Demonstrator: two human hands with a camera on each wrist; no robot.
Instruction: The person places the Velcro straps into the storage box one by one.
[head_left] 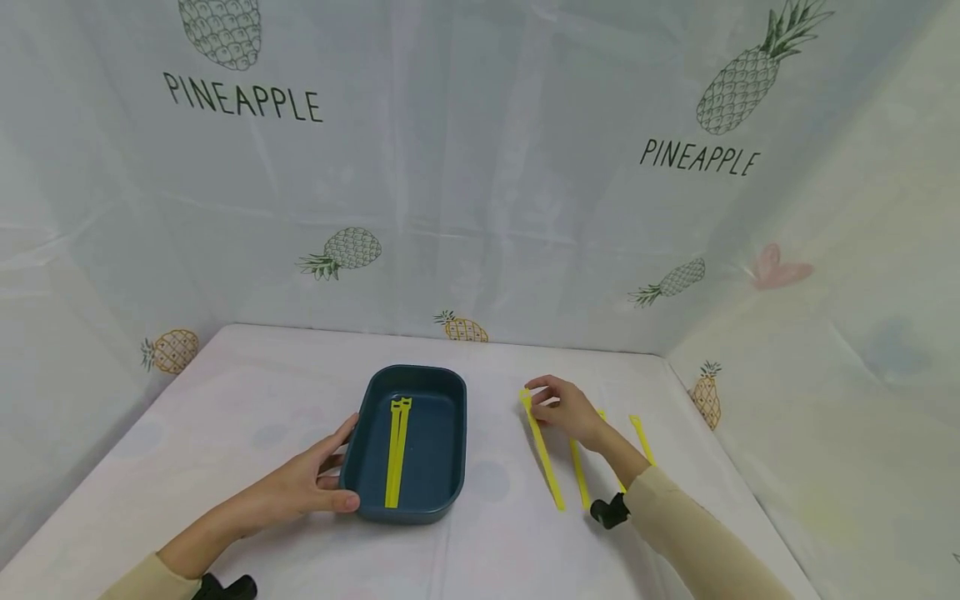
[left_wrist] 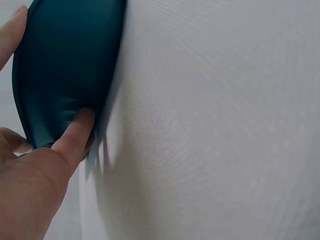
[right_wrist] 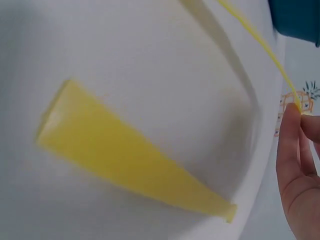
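A dark teal tray [head_left: 438, 450] stands left of the middle of the table, with two yellow cable ties [head_left: 397, 458] lying side by side in it. My left hand [head_left: 300, 485] rests against the tray's left side, fingers spread along the outer wall. In the left wrist view the thumb [left_wrist: 77, 130] presses the tray's outside wall. To the right of the tray, my right hand [head_left: 568, 412] pinches a yellow cable tie [head_left: 546, 462] at its head end. The right wrist view shows this tie sloping from the fingertips, its head hidden by them.
More yellow cable ties lie right of the held one: one [head_left: 578, 471] just beside it, another [head_left: 641, 437] partly behind the right forearm. A pineapple-print curtain [head_left: 480, 167] hangs behind the white-covered table [head_left: 300, 367]. Black cameras [head_left: 609, 511] sit at both wrists.
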